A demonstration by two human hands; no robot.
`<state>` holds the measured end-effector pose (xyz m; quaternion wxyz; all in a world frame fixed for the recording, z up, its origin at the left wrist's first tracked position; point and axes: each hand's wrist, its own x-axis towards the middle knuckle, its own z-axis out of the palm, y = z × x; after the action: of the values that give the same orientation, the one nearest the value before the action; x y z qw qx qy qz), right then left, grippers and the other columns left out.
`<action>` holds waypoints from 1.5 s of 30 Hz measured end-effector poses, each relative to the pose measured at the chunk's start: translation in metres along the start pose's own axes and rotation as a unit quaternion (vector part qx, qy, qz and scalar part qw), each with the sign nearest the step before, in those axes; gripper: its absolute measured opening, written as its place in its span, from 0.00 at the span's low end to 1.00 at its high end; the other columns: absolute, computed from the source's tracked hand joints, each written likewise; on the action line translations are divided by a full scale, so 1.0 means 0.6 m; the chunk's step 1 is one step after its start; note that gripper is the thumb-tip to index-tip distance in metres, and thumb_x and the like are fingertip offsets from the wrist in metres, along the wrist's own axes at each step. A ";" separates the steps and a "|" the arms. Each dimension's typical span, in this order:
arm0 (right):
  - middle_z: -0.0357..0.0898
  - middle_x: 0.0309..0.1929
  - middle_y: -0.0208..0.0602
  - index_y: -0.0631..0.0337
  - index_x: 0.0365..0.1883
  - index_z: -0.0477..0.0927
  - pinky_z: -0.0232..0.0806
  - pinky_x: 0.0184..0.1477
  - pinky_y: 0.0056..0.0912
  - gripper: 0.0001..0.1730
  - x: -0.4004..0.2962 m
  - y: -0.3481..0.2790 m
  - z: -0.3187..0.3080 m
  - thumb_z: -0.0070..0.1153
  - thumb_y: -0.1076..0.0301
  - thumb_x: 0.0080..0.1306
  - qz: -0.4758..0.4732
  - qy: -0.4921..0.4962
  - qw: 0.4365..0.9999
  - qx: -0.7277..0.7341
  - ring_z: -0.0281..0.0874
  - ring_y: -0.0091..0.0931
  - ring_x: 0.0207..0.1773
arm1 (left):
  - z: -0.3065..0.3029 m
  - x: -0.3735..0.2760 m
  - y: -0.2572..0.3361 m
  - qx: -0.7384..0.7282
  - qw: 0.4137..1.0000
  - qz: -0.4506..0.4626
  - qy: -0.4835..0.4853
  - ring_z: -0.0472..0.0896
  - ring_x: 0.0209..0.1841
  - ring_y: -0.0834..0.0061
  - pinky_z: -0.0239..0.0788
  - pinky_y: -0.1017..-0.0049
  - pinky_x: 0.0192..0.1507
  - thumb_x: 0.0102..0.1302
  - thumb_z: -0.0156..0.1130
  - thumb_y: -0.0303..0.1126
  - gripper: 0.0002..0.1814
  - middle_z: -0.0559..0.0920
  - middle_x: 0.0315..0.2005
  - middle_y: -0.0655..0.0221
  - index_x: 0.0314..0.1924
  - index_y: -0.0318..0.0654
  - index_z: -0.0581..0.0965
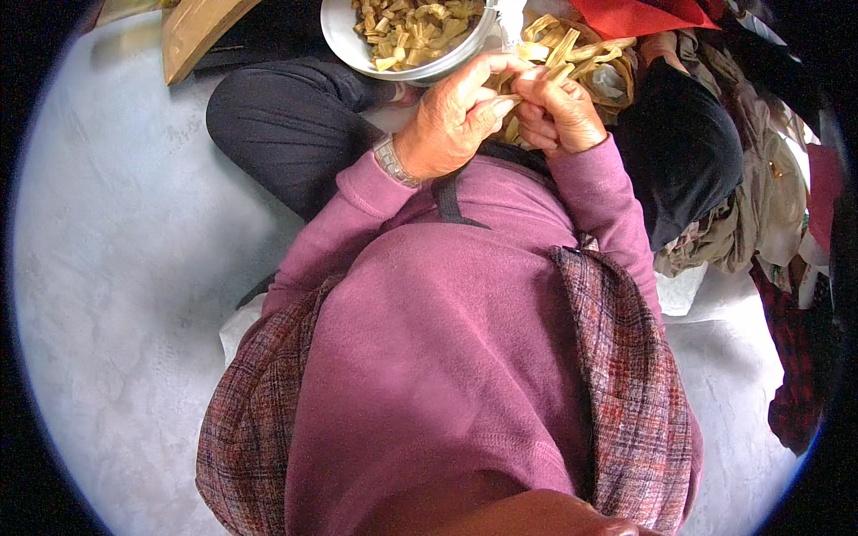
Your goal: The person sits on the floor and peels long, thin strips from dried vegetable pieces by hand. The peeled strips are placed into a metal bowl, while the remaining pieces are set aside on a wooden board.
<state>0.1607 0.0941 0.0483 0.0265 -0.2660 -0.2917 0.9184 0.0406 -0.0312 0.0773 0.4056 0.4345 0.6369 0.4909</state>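
Observation:
My left hand [459, 117], with a metal watch on its wrist, pinches the near end of a yellowish strip of dried plant food between thumb and fingers. Close beside it, my right hand [563, 110] grips the same strip or one next to it; which one is hard to tell. Longer dried strips [593, 53] lie in a heap behind and under the right hand, partly in clear plastic. Beyond the left hand stands a white bowl [345, 47] holding short cut pieces [419, 30] of the same yellowish stuff.
A wooden board or leg [201, 33] juts in at the upper left over the pale floor [120, 221]. Red material [640, 17] lies at the top right. Crumpled cloth and plastic bags [744, 201] lie along the right side, beside my crossed legs.

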 end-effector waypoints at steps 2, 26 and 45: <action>0.62 0.16 0.19 0.54 0.29 0.74 0.42 0.13 0.17 0.07 -0.002 0.000 -0.003 0.54 0.67 0.67 0.002 0.008 1.000 0.011 0.47 0.11 0.11 | -0.001 -0.006 0.001 0.008 1.000 -0.006 0.001 0.65 0.23 0.87 0.58 0.84 0.28 0.73 0.54 0.38 0.24 0.71 0.19 0.78 0.63 0.34 0.65; 0.58 0.14 0.20 0.60 0.50 0.75 0.47 0.15 0.21 0.49 0.005 -0.028 -0.005 0.20 0.22 0.66 -0.006 0.022 0.996 -0.091 0.50 0.17 0.12 | -0.017 0.025 0.005 -0.064 0.997 -0.017 -0.029 0.64 0.20 0.88 0.54 0.85 0.25 0.73 0.53 0.36 0.26 0.70 0.19 0.78 0.66 0.39 0.59; 0.67 0.24 0.28 0.57 0.39 0.71 0.53 0.19 0.21 0.12 0.116 -0.216 0.157 0.48 0.57 0.72 -0.251 -0.100 0.933 -0.239 0.59 0.17 0.18 | -0.221 0.108 0.145 -0.066 0.991 0.078 0.088 0.71 0.24 0.90 0.61 0.87 0.24 0.69 0.57 0.35 0.09 0.76 0.24 0.77 0.44 0.43 0.69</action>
<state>0.0397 0.1664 0.1515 0.1622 -0.0891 -0.5607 0.8070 -0.0896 0.0065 0.1819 0.3364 0.4102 0.6007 0.5980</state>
